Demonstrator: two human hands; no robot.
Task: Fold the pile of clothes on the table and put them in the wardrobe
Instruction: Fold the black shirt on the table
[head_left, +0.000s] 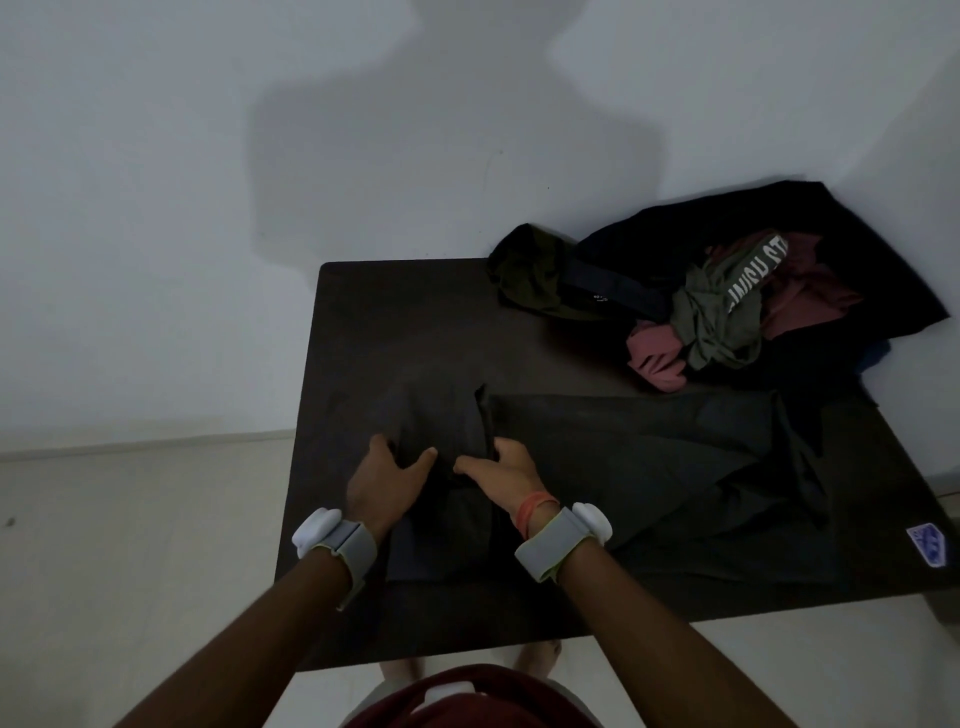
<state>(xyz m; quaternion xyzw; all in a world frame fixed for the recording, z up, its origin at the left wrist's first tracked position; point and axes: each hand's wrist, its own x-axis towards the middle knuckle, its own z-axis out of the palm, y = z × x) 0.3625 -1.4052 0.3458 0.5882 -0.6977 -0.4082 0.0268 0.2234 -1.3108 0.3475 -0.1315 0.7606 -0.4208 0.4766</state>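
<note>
A dark grey garment (649, 467) lies spread over the near half of the dark table (374, 322), one part folded into a narrow strip on the left. My left hand (387, 475) presses on that strip, fingers curled into the cloth. My right hand (501, 467) grips the fold's edge right beside it. A heap of unfolded clothes (727, 291) sits at the table's far right corner: olive, black, grey-green with white lettering, pink and maroon pieces.
A pale wall stands behind the table, with my shadow on it. Light floor (130, 545) lies to the left and in front. A small blue and white label (927, 548) shows at the table's right edge. No wardrobe is in view.
</note>
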